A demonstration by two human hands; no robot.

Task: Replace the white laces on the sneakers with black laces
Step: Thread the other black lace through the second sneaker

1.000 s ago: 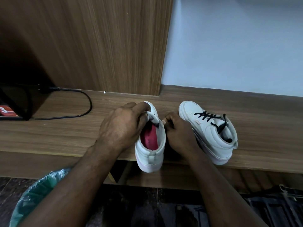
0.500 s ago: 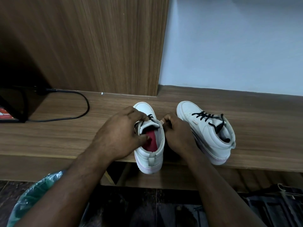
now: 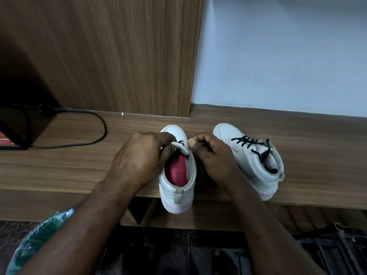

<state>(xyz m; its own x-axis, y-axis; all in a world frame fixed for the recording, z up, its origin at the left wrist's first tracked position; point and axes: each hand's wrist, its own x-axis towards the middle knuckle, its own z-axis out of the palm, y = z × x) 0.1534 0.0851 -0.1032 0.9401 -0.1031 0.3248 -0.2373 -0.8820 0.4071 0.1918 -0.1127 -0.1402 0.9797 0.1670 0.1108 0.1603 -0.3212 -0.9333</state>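
Note:
Two white high-top sneakers stand on a wooden shelf. The near sneaker has a pink insole and its heel hangs over the shelf's front edge. My left hand grips its tongue and left collar, fingers curled over the top. My right hand holds the sneaker's right side, fingers curled at the eyelets, with a plaster on the thumb. A bit of black lace shows between my hands. The other sneaker lies to the right, threaded with black lace.
A black cable curves across the shelf at the left, beside a dark object. A wooden panel and pale wall rise behind. A green plastic-lined bin sits below left; dark items lie on the floor at lower right.
The near sneaker has tipped down from a raised toe to lie flatter on the shelf. My left hand has slid over its tongue; the right hand stays at its side.

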